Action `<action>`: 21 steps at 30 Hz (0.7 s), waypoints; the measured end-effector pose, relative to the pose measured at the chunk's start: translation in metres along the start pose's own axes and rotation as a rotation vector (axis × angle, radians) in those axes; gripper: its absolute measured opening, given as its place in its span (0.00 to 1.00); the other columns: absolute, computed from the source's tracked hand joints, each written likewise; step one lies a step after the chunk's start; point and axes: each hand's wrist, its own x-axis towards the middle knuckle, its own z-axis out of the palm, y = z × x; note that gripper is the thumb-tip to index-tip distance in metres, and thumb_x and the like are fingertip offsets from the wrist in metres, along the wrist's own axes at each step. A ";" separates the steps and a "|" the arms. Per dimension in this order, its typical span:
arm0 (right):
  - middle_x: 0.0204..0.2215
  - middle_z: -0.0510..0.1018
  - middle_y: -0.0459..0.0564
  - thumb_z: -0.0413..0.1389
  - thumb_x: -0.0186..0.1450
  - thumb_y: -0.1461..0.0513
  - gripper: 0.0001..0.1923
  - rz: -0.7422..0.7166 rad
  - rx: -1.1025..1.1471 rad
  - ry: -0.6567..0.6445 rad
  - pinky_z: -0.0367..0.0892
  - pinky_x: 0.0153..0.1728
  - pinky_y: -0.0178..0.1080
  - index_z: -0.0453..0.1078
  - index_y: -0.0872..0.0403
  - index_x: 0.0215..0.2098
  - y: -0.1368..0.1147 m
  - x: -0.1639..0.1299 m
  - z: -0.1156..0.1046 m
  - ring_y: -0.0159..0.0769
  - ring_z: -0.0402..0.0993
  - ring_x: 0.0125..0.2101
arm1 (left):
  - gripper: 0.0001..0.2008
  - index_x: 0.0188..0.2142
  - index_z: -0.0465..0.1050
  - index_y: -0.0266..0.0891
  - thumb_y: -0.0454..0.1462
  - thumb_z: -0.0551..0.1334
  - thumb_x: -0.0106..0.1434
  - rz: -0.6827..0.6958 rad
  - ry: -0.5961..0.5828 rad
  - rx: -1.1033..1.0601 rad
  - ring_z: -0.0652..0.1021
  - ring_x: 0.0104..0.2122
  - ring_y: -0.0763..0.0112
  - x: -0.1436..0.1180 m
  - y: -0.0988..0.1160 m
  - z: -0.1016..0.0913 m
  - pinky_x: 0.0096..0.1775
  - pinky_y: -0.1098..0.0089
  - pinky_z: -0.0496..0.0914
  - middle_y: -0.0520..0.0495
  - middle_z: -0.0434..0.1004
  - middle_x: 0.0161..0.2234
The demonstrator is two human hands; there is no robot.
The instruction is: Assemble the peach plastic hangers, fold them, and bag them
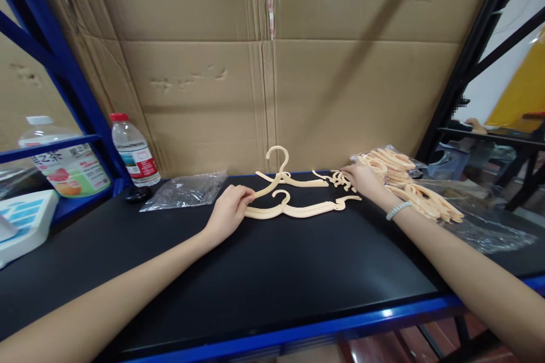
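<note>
My left hand [230,210] pinches the left end of a cream plastic clothes hanger [279,177] whose hook points up. In front of it on the table lies another cream hanger [304,210], with a small curved piece at its right end. My right hand [365,179] is at a small pile of curly cream plastic pieces [336,179], its fingers curled down among them. What those fingertips grip, if anything, is hidden. Beside my right forearm lie bundled cream hanger parts [426,199] on clear plastic bags.
The black tabletop [272,283] has a blue front edge. A cardboard wall [204,85] stands behind. To the left are a water bottle [134,150], a clear plastic bag [185,191], a small black object [138,194] and a white-and-blue device [29,218]. A person's hand [474,125] shows far right.
</note>
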 end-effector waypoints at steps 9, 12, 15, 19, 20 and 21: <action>0.36 0.80 0.56 0.55 0.63 0.58 0.11 0.338 1.045 0.272 0.76 0.38 0.39 0.70 0.57 0.40 -0.026 -0.011 -0.026 0.38 0.79 0.34 | 0.07 0.34 0.69 0.40 0.33 0.53 0.64 -0.007 0.011 -0.011 0.71 0.33 0.65 -0.001 0.000 0.001 0.36 0.66 0.67 0.49 0.72 0.29; 0.36 0.80 0.55 0.62 0.57 0.56 0.12 0.408 1.435 0.190 0.74 0.45 0.42 0.72 0.56 0.34 -0.047 -0.016 -0.032 0.40 0.78 0.38 | 0.07 0.34 0.69 0.40 0.32 0.53 0.64 -0.010 0.018 -0.011 0.71 0.33 0.65 -0.001 0.000 0.001 0.36 0.66 0.67 0.49 0.72 0.29; 0.35 0.80 0.54 0.64 0.54 0.56 0.13 0.431 1.504 0.138 0.73 0.46 0.41 0.73 0.56 0.32 -0.061 -0.018 -0.032 0.37 0.78 0.37 | 0.07 0.34 0.69 0.39 0.31 0.53 0.64 -0.013 0.023 -0.010 0.71 0.32 0.66 -0.002 0.000 0.000 0.35 0.66 0.66 0.49 0.71 0.29; 0.31 0.80 0.50 0.68 0.49 0.60 0.14 0.475 1.527 0.128 0.74 0.43 0.38 0.73 0.55 0.32 -0.064 -0.020 -0.026 0.33 0.77 0.32 | 0.07 0.34 0.69 0.40 0.31 0.53 0.64 -0.009 0.018 -0.017 0.71 0.32 0.66 -0.002 0.000 0.000 0.35 0.67 0.66 0.49 0.71 0.29; 0.30 0.79 0.49 0.67 0.49 0.60 0.13 0.480 1.541 0.119 0.74 0.43 0.38 0.73 0.55 0.31 -0.063 -0.020 -0.024 0.33 0.77 0.32 | 0.07 0.34 0.69 0.40 0.31 0.53 0.64 -0.007 0.017 -0.020 0.71 0.32 0.66 -0.002 -0.001 0.000 0.35 0.67 0.66 0.50 0.71 0.29; 0.30 0.79 0.50 0.66 0.51 0.59 0.12 0.485 1.552 0.103 0.73 0.43 0.38 0.73 0.55 0.31 -0.061 -0.020 -0.023 0.33 0.77 0.33 | 0.07 0.34 0.69 0.40 0.31 0.53 0.64 -0.006 0.017 -0.022 0.71 0.32 0.66 -0.002 -0.001 0.000 0.35 0.67 0.66 0.50 0.71 0.29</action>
